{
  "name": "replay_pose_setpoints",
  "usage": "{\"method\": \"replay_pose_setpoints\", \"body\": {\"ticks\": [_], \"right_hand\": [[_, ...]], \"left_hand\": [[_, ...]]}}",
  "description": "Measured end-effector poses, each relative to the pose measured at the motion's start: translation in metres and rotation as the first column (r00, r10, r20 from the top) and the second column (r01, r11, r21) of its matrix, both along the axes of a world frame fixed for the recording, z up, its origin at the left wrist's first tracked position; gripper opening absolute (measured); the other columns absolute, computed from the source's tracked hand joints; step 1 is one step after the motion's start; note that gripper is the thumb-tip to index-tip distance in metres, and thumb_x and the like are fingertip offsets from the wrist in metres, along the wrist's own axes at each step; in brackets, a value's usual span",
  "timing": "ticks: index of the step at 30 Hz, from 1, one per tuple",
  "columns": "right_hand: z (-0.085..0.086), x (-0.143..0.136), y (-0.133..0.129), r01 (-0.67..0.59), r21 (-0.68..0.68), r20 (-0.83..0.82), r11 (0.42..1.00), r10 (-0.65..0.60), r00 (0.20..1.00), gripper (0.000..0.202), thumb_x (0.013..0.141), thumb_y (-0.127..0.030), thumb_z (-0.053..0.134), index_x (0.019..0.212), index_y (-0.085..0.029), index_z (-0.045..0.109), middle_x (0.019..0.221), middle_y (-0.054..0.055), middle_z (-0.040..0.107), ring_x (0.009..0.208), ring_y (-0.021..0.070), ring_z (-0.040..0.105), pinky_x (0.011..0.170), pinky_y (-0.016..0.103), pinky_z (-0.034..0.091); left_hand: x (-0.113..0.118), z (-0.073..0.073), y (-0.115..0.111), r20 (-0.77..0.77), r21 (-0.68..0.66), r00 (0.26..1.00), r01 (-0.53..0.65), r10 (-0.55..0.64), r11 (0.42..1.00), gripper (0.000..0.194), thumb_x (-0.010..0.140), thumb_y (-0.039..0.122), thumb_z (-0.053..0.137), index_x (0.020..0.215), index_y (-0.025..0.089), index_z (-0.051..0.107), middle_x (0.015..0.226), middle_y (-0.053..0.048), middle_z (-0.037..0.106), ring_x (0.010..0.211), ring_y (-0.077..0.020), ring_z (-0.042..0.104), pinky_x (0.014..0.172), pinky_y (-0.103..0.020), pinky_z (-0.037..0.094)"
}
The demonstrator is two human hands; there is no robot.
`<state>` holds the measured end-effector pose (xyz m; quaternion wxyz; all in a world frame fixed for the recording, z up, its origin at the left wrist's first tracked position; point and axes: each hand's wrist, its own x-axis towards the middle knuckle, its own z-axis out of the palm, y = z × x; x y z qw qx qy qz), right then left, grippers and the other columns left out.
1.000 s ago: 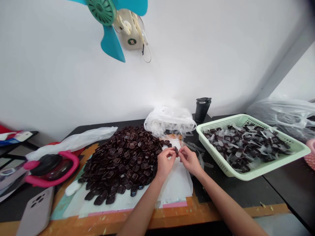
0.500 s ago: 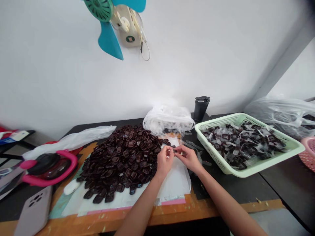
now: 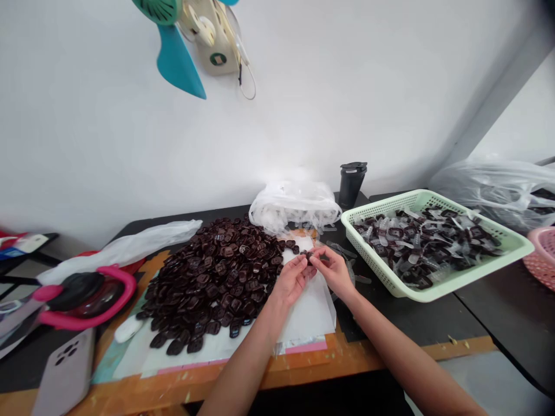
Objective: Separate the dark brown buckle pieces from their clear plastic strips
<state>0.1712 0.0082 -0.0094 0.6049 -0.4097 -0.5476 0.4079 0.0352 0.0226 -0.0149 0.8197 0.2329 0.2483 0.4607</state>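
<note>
My left hand and my right hand meet above a white sheet, fingertips pinched together on a small dark brown plastic piece. Fingers cover most of it, so its exact shape is hidden. Left of my hands lies a big heap of glossy dark brown, squarish plastic pieces with raised centres. Behind them sits a white plastic bag with translucent strips spilling from it. More clear strips lie loose on the table by my right hand.
At right stands a pale green basket holding brown pieces joined with clear strips. A black cup is behind it. On the left are a pink-handled pot, a phone and a white mouse-like object. A blue-bladed fan hangs overhead.
The left hand has turned so more of its palm and fingers shows. Both hands stay together on the brown piece. The view has shifted slightly.
</note>
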Motion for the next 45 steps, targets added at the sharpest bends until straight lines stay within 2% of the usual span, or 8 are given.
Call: {"method": "replay_pose_setpoints", "body": {"ticks": [4, 8, 11, 14, 17, 23, 34, 45], "right_hand": [[0.004, 0.002, -0.001, 0.091, -0.021, -0.066, 0.996, -0.093, 0.994, 0.017, 0.084, -0.035, 0.062, 0.08, -0.02, 0.056, 0.071, -0.001, 0.055, 0.059, 0.0113, 0.052, 0.056, 0.024, 0.045], [0.009, 0.005, 0.0, 0.079, -0.06, -0.077, 0.995, -0.084, 0.994, 0.021, 0.081, -0.039, 0.064, 0.079, -0.019, 0.057, 0.071, 0.0, 0.056, 0.06, 0.0111, 0.051, 0.056, 0.023, 0.045], [0.011, 0.008, 0.001, -0.007, -0.151, -0.16, 0.988, -0.017, 0.987, 0.026, 0.079, -0.043, 0.066, 0.078, -0.018, 0.058, 0.065, -0.001, 0.055, 0.051, 0.0086, 0.046, 0.047, 0.02, 0.041], [0.01, 0.011, 0.0, -0.23, -0.272, -0.3, 0.934, 0.145, 0.943, 0.03, 0.078, -0.047, 0.066, 0.08, -0.019, 0.057, 0.053, -0.005, 0.052, 0.038, 0.0055, 0.037, 0.036, 0.017, 0.033], [0.007, 0.011, 0.0, -0.385, -0.345, -0.385, 0.856, 0.245, 0.89, 0.029, 0.074, -0.043, 0.071, 0.079, -0.016, 0.06, 0.064, 0.001, 0.066, 0.045, 0.0077, 0.055, 0.044, 0.018, 0.047], [0.001, 0.013, 0.004, -0.4, -0.431, -0.479, 0.809, 0.171, 0.861, 0.023, 0.069, -0.032, 0.077, 0.073, -0.012, 0.067, 0.069, 0.007, 0.072, 0.052, 0.0101, 0.065, 0.053, 0.018, 0.055], [0.0, 0.008, 0.004, -0.291, -0.378, -0.439, 0.879, 0.107, 0.892, 0.029, 0.067, -0.04, 0.077, 0.069, -0.014, 0.064, 0.062, 0.0, 0.062, 0.045, 0.0057, 0.052, 0.049, 0.019, 0.052], [-0.007, -0.001, 0.007, -0.074, -0.205, -0.113, 0.976, 0.051, 0.992, 0.028, 0.071, -0.041, 0.071, 0.08, -0.018, 0.058, 0.061, -0.003, 0.053, 0.053, 0.01, 0.049, 0.047, 0.024, 0.053]], "left_hand": [[0.001, 0.001, -0.003, -0.034, -0.011, 0.998, 0.056, -0.056, 0.998, 0.025, 0.071, 0.016, 0.076, 0.093, 0.011, 0.065, 0.086, -0.007, 0.071, 0.079, -0.015, 0.067, 0.08, -0.027, 0.052], [0.002, 0.001, -0.004, -0.051, -0.021, 0.998, 0.038, -0.039, 0.999, 0.026, 0.068, 0.017, 0.079, 0.089, 0.012, 0.065, 0.086, -0.008, 0.071, 0.08, -0.0164, 0.068, 0.082, -0.029, 0.052], [0.001, 0.0, -0.002, -0.093, -0.01, 0.996, -0.018, 0.017, 1.0, 0.031, 0.066, 0.021, 0.08, 0.091, 0.015, 0.063, 0.091, -0.007, 0.071, 0.084, -0.0171, 0.068, 0.082, -0.029, 0.051], [-0.001, 0.0, 0.001, -0.149, 0.032, 0.985, -0.087, 0.091, 0.996, 0.035, 0.064, 0.023, 0.082, 0.091, 0.017, 0.061, 0.086, -0.004, 0.07, 0.077, -0.015, 0.066, 0.075, -0.028, 0.051], [-0.001, -0.002, 0.004, -0.171, 0.096, 0.977, -0.115, 0.13, 0.989, 0.036, 0.062, 0.026, 0.082, 0.089, 0.017, 0.061, 0.077, -0.001, 0.067, 0.063, -0.0117, 0.061, 0.065, -0.026, 0.049], [0.001, -0.001, 0.003, -0.188, 0.186, 0.971, -0.115, 0.15, 0.976, 0.031, 0.063, 0.024, 0.081, 0.087, 0.016, 0.065, 0.084, -0.002, 0.07, 0.071, -0.0105, 0.062, 0.073, -0.025, 0.047], [0.0, -0.003, 0.005, -0.405, 0.447, 0.867, -0.09, 0.29, 0.89, 0.024, 0.068, 0.024, 0.076, 0.09, 0.017, 0.071, 0.093, -0.005, 0.07, 0.088, -0.0171, 0.063, 0.088, -0.032, 0.046], [-0.005, 0.006, 0.005, -0.516, 0.531, 0.743, -0.113, 0.426, 0.84, 0.014, 0.072, 0.029, 0.071, 0.07, 0.016, 0.072, 0.099, -0.011, 0.07, 0.094, -0.0226, 0.063, 0.089, -0.036, 0.044]]}}
